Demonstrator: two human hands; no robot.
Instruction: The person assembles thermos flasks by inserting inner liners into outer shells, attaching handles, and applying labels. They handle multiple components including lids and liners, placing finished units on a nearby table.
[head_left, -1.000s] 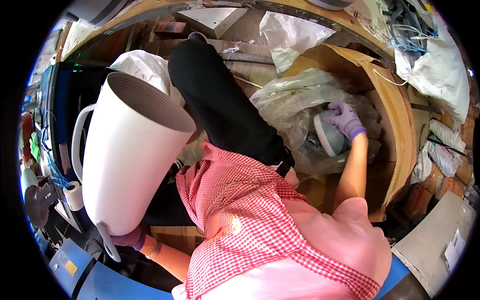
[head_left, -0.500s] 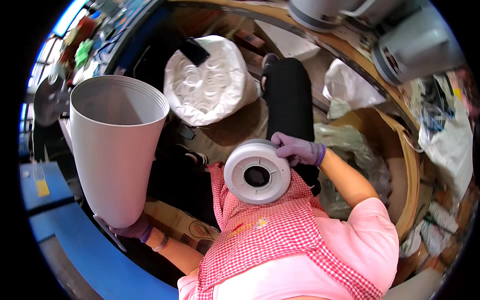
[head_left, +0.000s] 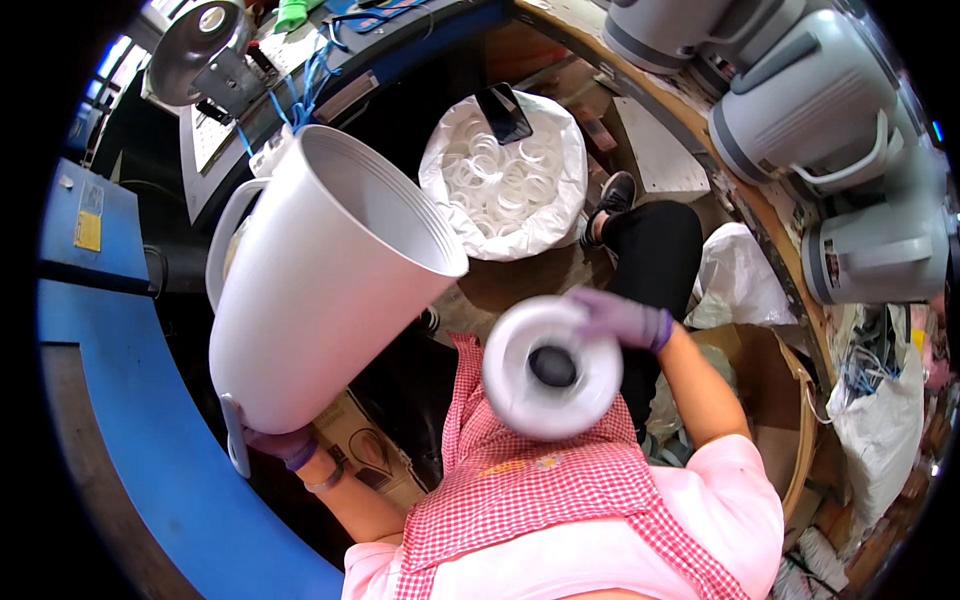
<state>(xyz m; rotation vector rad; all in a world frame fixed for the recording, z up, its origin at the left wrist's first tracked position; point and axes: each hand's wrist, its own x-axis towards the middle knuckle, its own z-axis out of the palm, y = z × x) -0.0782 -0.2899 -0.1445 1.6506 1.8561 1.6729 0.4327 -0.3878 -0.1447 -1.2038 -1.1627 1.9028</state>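
My left hand (head_left: 280, 445), in a purple glove, holds a tall light grey plastic jug (head_left: 320, 280) near its lower end; most of its fingers are hidden behind the jug. The jug leans to the right, its wide open mouth up and its handle (head_left: 228, 240) along the left side. In front of my apron, my right hand (head_left: 618, 318), also gloved in purple, grips the upper right rim of a round pale grey plastic disc (head_left: 520, 390) with a dark round centre. Disc and glove are smeared by motion. The two pieces are apart.
Beyond my lap stands a white sack (head_left: 560, 215) of clear rings, a phone (head_left: 504, 113) lying on it. Several grey jugs (head_left: 800, 110) line a wooden shelf at right. A blue machine (head_left: 180, 470) borders the left. A cardboard box (head_left: 790, 400) stands near my right arm.
The jug has swung rightward in my left hand and tilted more, bringing its handle into sight. My right hand and the disc have shifted slightly right and down. My head view has turned left.
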